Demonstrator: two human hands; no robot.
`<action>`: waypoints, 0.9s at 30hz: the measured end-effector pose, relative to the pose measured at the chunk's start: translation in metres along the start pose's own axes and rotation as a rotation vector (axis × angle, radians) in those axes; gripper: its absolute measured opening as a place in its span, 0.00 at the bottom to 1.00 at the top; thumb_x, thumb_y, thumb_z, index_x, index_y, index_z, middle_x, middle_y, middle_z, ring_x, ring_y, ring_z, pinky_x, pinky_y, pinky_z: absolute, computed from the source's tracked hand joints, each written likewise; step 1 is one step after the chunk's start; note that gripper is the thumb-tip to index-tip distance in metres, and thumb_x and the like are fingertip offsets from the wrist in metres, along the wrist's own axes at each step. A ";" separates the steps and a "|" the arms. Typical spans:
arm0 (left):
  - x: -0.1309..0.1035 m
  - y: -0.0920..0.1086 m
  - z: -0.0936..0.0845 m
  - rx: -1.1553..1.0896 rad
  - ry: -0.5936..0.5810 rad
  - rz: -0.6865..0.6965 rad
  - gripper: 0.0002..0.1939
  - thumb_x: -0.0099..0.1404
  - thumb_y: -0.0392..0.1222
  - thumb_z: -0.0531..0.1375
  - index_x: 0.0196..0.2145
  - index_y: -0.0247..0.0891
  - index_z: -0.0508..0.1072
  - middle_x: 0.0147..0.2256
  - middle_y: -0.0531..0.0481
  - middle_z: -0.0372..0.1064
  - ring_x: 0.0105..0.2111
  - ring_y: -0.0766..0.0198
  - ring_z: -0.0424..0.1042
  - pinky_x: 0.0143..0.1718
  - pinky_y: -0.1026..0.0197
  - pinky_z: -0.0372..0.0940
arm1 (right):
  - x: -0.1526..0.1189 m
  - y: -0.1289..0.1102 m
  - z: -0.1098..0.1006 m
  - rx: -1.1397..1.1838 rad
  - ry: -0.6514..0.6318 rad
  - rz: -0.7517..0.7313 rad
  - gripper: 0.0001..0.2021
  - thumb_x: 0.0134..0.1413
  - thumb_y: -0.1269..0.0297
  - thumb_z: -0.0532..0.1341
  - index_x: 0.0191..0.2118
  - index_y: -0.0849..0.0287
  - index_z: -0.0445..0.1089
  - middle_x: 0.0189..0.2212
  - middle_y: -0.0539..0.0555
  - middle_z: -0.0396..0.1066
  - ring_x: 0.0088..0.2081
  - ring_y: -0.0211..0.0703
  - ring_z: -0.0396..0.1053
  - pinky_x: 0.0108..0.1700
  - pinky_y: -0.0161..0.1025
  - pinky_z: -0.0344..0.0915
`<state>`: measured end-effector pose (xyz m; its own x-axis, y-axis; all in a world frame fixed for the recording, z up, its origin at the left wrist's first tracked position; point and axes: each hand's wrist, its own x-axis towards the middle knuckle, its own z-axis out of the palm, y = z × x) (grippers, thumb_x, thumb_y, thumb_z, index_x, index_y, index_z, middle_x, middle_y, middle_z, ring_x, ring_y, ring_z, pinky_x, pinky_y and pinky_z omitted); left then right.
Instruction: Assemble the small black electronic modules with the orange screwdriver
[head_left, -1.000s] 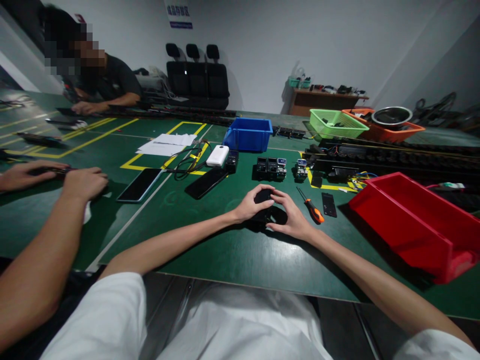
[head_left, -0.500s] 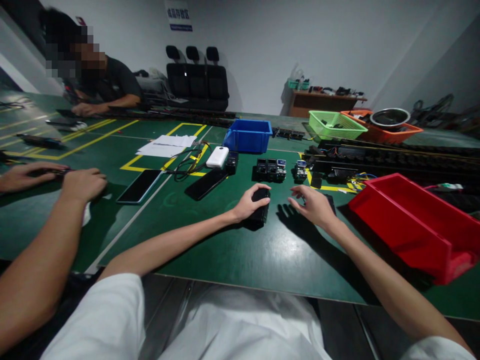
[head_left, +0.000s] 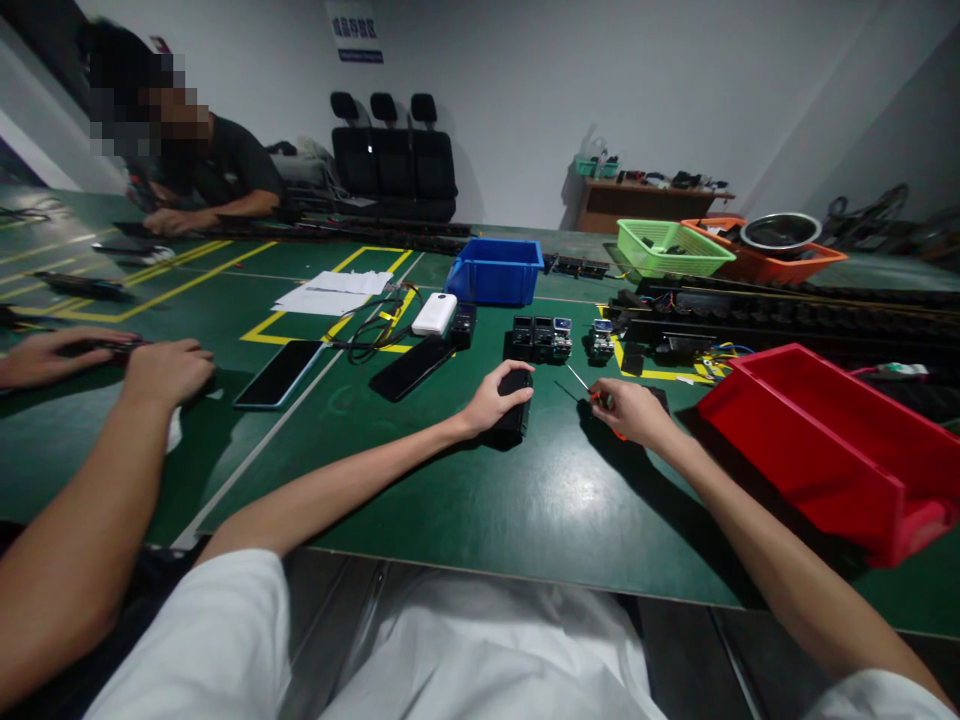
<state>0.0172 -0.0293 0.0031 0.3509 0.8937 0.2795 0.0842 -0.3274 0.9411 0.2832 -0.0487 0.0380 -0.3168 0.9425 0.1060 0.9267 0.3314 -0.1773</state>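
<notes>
My left hand (head_left: 491,402) is closed round a black box-shaped part (head_left: 513,420) on the green table. To its right, my right hand (head_left: 630,412) grips a screwdriver (head_left: 599,398) with a red-orange handle. Its thin metal shaft points up and left, apart from the black part. Just beyond both hands stands a row of small black modules (head_left: 534,338), the rightmost with a metallic front. One similar module (head_left: 601,340) sits a little apart on the right. A dark object under my right wrist is mostly hidden.
A red bin (head_left: 817,450) stands at the right, a blue bin (head_left: 499,272) farther back. Two phones, one a black phone (head_left: 412,368), and a white power bank (head_left: 434,314) lie left of the modules. A co-worker's hands (head_left: 165,375) are at the left edge; another person sits across.
My right hand, which had its fingers apart and no tool showing, now has a screwdriver in its grip. My left hand has shifted slightly toward me with the black part.
</notes>
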 end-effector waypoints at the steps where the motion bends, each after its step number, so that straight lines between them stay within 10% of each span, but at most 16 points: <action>1: 0.000 0.000 0.000 0.003 0.001 0.003 0.22 0.59 0.50 0.62 0.49 0.39 0.68 0.41 0.50 0.67 0.37 0.63 0.68 0.39 0.61 0.66 | 0.000 -0.004 0.003 0.094 0.054 -0.057 0.13 0.57 0.64 0.55 0.46 0.57 0.71 0.40 0.57 0.75 0.37 0.47 0.73 0.37 0.39 0.65; 8: 0.004 -0.003 -0.005 0.045 -0.007 0.011 0.22 0.59 0.49 0.62 0.49 0.39 0.68 0.40 0.50 0.67 0.36 0.64 0.68 0.38 0.62 0.65 | 0.004 -0.011 0.032 0.591 0.283 -0.090 0.15 0.62 0.60 0.53 0.49 0.60 0.68 0.37 0.57 0.73 0.34 0.44 0.70 0.38 0.41 0.66; 15: 0.010 -0.004 -0.014 0.020 -0.021 -0.020 0.22 0.59 0.50 0.62 0.49 0.39 0.67 0.39 0.51 0.65 0.33 0.65 0.68 0.34 0.64 0.65 | 0.010 -0.004 0.048 1.088 0.286 0.072 0.16 0.45 0.62 0.67 0.41 0.59 0.69 0.39 0.55 0.75 0.39 0.44 0.73 0.41 0.39 0.67; 27: 0.009 -0.005 -0.014 0.083 -0.003 0.020 0.21 0.60 0.48 0.62 0.49 0.38 0.69 0.41 0.48 0.68 0.38 0.62 0.68 0.41 0.61 0.65 | 0.005 -0.016 0.036 1.249 0.208 0.106 0.13 0.52 0.54 0.64 0.34 0.61 0.73 0.16 0.46 0.61 0.19 0.33 0.55 0.22 0.34 0.44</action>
<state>0.0071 -0.0157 0.0038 0.3565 0.8856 0.2978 0.1542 -0.3702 0.9161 0.2591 -0.0474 0.0060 -0.1104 0.9800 0.1657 0.0889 0.1758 -0.9804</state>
